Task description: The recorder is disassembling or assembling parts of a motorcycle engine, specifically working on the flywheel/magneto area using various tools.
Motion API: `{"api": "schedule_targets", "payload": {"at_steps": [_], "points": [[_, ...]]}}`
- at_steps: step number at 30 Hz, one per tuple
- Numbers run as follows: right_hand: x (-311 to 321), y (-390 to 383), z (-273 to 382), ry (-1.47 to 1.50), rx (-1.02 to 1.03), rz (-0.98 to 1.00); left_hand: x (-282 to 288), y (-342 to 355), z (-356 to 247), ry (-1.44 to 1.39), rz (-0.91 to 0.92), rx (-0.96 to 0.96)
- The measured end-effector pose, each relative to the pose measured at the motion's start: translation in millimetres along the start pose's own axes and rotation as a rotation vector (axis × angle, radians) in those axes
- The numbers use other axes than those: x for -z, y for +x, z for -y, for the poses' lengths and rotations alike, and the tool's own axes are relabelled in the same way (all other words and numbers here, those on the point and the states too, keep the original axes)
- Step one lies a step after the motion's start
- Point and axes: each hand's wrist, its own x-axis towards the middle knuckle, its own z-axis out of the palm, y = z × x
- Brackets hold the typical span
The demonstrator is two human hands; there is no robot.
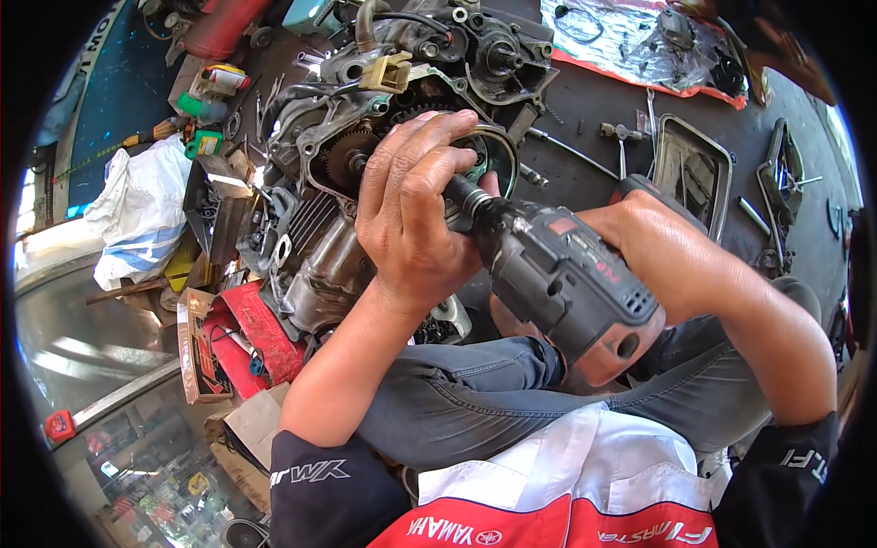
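A black and red cordless impact wrench (566, 274) points up and left toward an opened engine (333, 256). My right hand (630, 222) is closed on its grip, with the fingers mostly hidden behind the tool. A dark socket (469, 194) on the wrench reaches into a round metal drum (508, 155) on the engine; the socket's tip is out of sight. My left hand (416, 196) curls over the drum's near side, fingers across it and the thumb showing beyond the socket. Left of those fingers sits a toothed gear (349, 157) in the engine case.
A metal-framed cover (690, 169) and a hammer (621, 133) lie at right. Loose parts rest on a plastic sheet (639, 46) at the far right. At left are a white bag (142, 205), a red container (260, 333), a cardboard box (199, 347) and a glass case (164, 475).
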Motion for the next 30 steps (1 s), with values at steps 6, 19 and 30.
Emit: {"api": "schedule_targets", "payload": {"at_steps": [6, 19, 30], "points": [[1, 0, 2, 0.021, -0.053, -0.007, 1, -2, 1, -0.007, 0.008, 0.0], [-4, -1, 1, 0.063, -0.047, -0.038, 3, 2, -2, 0.01, 0.003, 0.007], [-10, -2, 0, 0.103, -0.068, -0.034, 1, 0, -2, 0.022, -0.011, 0.01]]}}
